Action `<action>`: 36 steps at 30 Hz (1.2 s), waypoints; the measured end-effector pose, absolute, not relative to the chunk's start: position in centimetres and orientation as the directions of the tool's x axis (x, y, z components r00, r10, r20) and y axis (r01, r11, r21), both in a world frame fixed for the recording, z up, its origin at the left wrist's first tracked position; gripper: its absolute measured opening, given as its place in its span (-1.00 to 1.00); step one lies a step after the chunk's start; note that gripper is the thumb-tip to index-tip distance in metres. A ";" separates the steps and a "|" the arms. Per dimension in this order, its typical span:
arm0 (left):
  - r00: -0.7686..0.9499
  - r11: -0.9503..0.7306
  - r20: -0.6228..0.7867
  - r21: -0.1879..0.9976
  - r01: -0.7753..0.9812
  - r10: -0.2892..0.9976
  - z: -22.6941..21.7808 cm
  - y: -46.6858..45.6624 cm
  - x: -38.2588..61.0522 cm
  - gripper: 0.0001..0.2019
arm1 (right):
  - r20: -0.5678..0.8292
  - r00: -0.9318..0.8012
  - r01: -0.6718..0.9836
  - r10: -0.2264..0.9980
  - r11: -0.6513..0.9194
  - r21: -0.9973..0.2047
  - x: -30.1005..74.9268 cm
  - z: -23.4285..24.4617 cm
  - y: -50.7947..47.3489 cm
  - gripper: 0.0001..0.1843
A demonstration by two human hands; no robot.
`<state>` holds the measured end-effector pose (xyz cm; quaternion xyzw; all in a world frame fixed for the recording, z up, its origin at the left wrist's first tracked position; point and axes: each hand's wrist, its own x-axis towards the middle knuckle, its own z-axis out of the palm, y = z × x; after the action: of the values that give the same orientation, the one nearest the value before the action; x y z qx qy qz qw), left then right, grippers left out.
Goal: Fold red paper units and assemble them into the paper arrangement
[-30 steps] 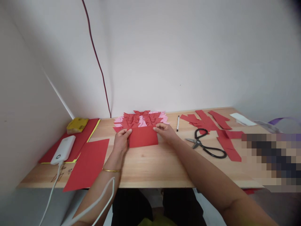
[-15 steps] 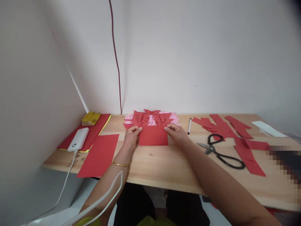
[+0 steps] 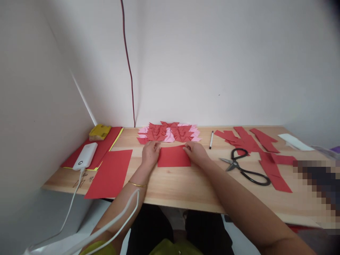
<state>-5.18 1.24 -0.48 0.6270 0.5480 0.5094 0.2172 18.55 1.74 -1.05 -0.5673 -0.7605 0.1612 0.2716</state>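
A small red paper rectangle [image 3: 174, 158] lies flat on the wooden table [image 3: 186, 187]. My left hand [image 3: 150, 154] pinches its upper left corner, fingers curled onto the paper. On the upper right corner rests my right hand [image 3: 194, 153], its fingers closed on the edge. Just behind the paper sits a cluster of folded red and pink paper pieces [image 3: 168, 132] near the wall.
A red sheet [image 3: 110, 173] lies at the left, beside a white power bank [image 3: 85, 156] with a cable on a red-and-yellow pad. A yellow block [image 3: 100, 131] sits in the corner. To the right are a pen [image 3: 211, 139], black scissors [image 3: 245, 166] and red paper strips [image 3: 265, 156].
Both hands have drawn the red rectangle a little toward me, away from the folded cluster. The view has shifted slightly.
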 end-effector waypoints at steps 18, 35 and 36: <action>0.668 -0.713 0.249 0.273 0.646 0.701 -1.7 0.1 -2.6 -0.60 | 0.241 -0.170 0.894 0.955 0.252 -0.370 18.2 0.1 0.9 -0.75; 0.673 -0.677 0.071 0.076 0.732 0.736 -1.3 -0.3 -2.5 -0.46 | 0.095 -0.249 0.968 0.964 0.248 0.026 17.8 1.2 -3.2 -0.65; 0.672 -0.676 0.069 0.070 0.734 0.737 -1.2 -0.4 -2.6 -0.46 | 0.115 -0.249 0.968 0.962 0.247 0.032 18.1 1.3 -3.8 -0.65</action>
<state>-2.58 -0.43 -1.24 0.9142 0.4023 0.0457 0.0180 18.05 -3.79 1.34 -0.6116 -0.7889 -0.0482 0.0358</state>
